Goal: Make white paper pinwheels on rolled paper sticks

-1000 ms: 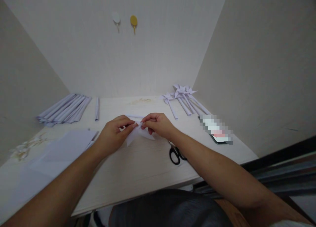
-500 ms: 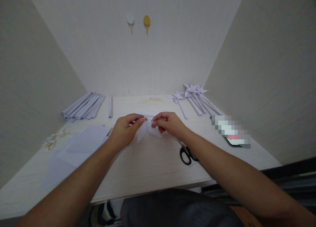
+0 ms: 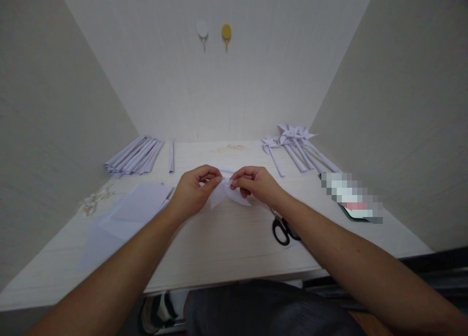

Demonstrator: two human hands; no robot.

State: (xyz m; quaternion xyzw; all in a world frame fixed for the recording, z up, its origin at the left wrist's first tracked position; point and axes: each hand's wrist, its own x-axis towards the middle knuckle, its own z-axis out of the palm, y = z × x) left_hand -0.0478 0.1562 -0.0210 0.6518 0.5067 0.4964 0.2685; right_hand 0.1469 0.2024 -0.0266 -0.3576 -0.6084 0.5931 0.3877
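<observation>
Above the middle of the table, a white paper pinwheel (image 3: 219,195) hangs between my two hands, its blades pointing down toward me. My left hand (image 3: 196,187) pinches its left side near the centre between thumb and fingers. With thumb and forefinger, my right hand (image 3: 256,184) grips the same paper close to its centre, the other fingers curled. Just behind the hands shows part of a white paper tube (image 3: 226,170); whether it joins the pinwheel I cannot tell. The fingertips hide the pinwheel's middle.
Black-handled scissors (image 3: 281,232) lie under my right forearm. Paper sheets (image 3: 142,202) spread at left, below a pile of paper tubes (image 3: 135,155) and a single tube (image 3: 171,157). Finished pinwheels (image 3: 294,135) rest back right, near a phone (image 3: 351,199). Walls enclose the table.
The whole view has shifted, so things appear farther right. Both hands stay at the pinwheel's centre, now slightly closer together, and its right blade looks more curved.
</observation>
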